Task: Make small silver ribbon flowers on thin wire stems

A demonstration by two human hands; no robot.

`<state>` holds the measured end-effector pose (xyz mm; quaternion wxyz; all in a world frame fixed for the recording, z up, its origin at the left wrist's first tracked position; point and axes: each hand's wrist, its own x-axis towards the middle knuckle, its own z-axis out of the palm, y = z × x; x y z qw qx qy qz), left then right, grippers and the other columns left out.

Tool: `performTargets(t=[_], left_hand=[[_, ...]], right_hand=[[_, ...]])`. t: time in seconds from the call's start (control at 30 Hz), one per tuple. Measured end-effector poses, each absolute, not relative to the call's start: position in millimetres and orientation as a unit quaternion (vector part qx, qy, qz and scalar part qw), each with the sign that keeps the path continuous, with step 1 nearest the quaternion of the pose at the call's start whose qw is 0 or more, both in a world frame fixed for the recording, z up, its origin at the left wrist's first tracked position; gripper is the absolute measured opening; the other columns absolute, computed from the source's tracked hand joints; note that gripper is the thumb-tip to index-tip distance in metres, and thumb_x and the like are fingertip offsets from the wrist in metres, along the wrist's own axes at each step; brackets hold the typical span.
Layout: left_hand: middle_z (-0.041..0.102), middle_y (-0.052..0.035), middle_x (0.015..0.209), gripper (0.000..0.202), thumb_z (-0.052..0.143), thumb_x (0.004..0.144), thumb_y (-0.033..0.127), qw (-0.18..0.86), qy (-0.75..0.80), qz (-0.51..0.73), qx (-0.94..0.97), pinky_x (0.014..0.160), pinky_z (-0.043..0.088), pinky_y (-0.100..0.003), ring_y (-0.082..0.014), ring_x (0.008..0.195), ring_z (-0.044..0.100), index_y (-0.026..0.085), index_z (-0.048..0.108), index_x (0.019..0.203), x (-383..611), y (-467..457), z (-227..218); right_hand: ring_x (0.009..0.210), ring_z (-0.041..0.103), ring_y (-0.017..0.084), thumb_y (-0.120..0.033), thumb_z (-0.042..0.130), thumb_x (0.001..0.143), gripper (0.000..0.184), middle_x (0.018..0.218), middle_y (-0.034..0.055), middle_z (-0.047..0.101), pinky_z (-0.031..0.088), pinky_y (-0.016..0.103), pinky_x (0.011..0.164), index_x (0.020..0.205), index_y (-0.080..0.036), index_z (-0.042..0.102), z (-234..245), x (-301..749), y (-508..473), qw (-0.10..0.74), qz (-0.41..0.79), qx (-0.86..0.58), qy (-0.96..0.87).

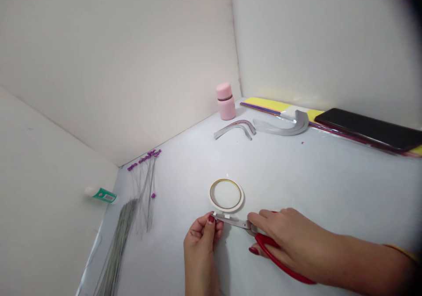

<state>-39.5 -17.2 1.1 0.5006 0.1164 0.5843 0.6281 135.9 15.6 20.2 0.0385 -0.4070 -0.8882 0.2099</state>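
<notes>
My right hand [290, 239] grips red-handled scissors [277, 258], whose metal blades [232, 221] point left over the table. My left hand [202, 239] is pinched at the blade tips, on a small white strip of tape [219, 216]. Just beyond the blades lies a flat roll of white tape [227, 195]; the strip seems to run from it.
Thin wire stems [121, 239] with purple bead tips [145, 159] lie at left, beside a small glue tube [100, 194]. A pink bottle [226, 101], curled grey strips [263, 128], coloured paper sheets [267, 105] and a dark phone [369, 128] sit at the back. White walls enclose the table.
</notes>
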Motion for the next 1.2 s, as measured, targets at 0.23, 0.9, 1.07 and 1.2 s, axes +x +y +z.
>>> performTargets(t=[0.23, 0.9, 1.07, 1.2], left_hand=[[0.067, -0.002, 0.058, 0.014, 0.076, 0.06, 0.018, 0.522, 0.57, 0.621, 0.13, 0.053, 0.05, -0.012, -0.0064, 0.053, 0.06, 0.01, 0.069, 0.068, -42, -19, -1], [0.072, -0.0062, 0.064, 0.021, 0.079, 0.056, 0.016, 0.503, 0.583, 0.629, 0.11, 0.054, 0.051, -0.013, -0.0085, 0.056, 0.065, 0.01, 0.069, 0.073, -38, -17, 5], [0.072, -0.0049, 0.063, 0.025, 0.082, 0.052, 0.022, 0.518, 0.565, 0.633, 0.107, 0.054, 0.051, -0.013, -0.0082, 0.055, 0.065, 0.012, 0.069, 0.071, -37, -17, 5], [0.072, -0.0043, 0.063, 0.028, 0.083, 0.047, 0.026, 0.541, 0.555, 0.621, 0.113, 0.053, 0.05, -0.014, -0.0088, 0.054, 0.064, 0.013, 0.07, 0.068, -35, -18, 5]], right_hand=[[0.064, 0.063, 0.024, -0.036, 0.043, 0.085, 0.017, 0.077, 0.0047, 0.065, 0.041, 0.031, 0.054, 0.084, -0.021, 0.052, 19, 134, 15, 0.035, 0.184, -0.403, -0.896], [0.081, 0.058, 0.025, -0.023, 0.039, 0.085, 0.034, 0.088, 0.0099, 0.058, 0.042, 0.031, 0.059, 0.118, -0.02, 0.047, 23, 173, 89, 0.028, 0.075, -0.438, -0.895], [0.084, 0.054, 0.024, -0.02, 0.04, 0.085, 0.03, 0.088, 0.01, 0.058, 0.042, 0.034, 0.068, 0.111, -0.018, 0.055, 39, 171, 96, 0.1, 0.1, -0.431, -0.891], [0.07, 0.055, 0.016, -0.031, 0.046, 0.085, 0.022, 0.08, 0.004, 0.06, 0.041, 0.026, 0.063, 0.094, -0.018, 0.061, 47, 139, 79, 0.157, 0.359, -0.365, -0.844]])
